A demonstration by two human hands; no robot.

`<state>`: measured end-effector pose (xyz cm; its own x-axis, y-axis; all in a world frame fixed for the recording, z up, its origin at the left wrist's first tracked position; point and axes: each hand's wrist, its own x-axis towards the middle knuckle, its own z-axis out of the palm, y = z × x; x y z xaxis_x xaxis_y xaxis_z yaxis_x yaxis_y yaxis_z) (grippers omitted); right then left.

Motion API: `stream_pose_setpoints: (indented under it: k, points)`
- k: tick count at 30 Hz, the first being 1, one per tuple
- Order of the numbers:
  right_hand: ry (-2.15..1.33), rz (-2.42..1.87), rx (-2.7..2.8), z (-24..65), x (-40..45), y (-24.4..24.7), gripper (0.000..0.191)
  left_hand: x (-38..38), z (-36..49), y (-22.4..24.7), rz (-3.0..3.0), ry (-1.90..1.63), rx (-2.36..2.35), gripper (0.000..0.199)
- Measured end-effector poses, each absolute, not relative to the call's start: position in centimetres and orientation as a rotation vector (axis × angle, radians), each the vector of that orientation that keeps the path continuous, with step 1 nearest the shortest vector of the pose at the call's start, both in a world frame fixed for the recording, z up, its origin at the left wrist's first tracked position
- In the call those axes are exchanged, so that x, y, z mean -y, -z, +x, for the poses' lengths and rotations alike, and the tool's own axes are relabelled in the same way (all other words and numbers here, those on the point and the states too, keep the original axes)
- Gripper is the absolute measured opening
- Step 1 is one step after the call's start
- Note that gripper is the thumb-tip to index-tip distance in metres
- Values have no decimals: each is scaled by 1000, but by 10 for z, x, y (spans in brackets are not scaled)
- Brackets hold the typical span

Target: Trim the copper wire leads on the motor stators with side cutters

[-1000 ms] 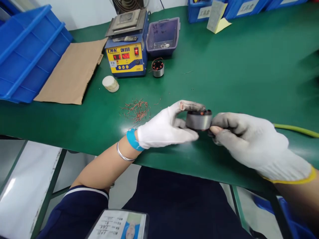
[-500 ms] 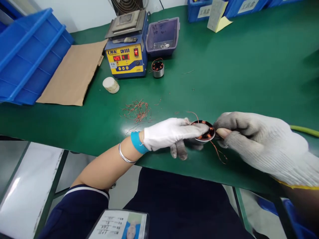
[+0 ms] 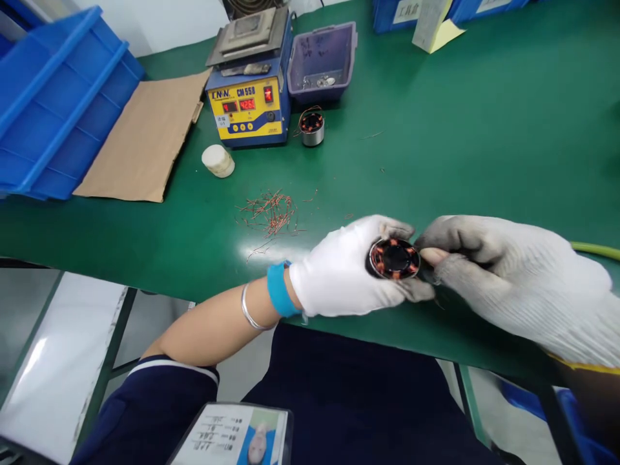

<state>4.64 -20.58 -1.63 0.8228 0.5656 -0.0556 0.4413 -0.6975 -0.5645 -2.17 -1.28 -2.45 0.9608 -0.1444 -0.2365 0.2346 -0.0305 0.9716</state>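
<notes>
My left hand [image 3: 345, 272], in a white glove with dirty fingertips, is wrapped round a motor stator [image 3: 393, 259]. The stator is a short metal ring with copper windings and a dark middle, its open face turned up toward me. Close against its right edge is my right hand [image 3: 504, 281], in a whitish knit glove with the thumb tip bare. Its thumb and forefinger are pinched together. What lies between them is hidden.
Copper wire scraps [image 3: 271, 213] lie left of my hands. Farther back are a second stator [image 3: 312, 129], a white round block [image 3: 219, 161], a blue-yellow CM 558 unit [image 3: 249, 110] and a purple bin [image 3: 349, 71]. Cardboard [image 3: 140, 142] and a blue crate [image 3: 62, 103] stand left.
My left hand has turned and its fingers have closed round the stator, where one finger lay across the top before. The right hand keeps its pinch. The whole view has shifted slightly.
</notes>
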Motion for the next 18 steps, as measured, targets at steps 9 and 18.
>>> stream_pose_setpoints:
  k: [9,18]
  points:
    - [-460,-2513,574,51,201,23,37,9,-15,40,2170,37,187,54]
    - [-520,-2433,598,48,201,24,36,12,-15,31,1785,249,-162,55]
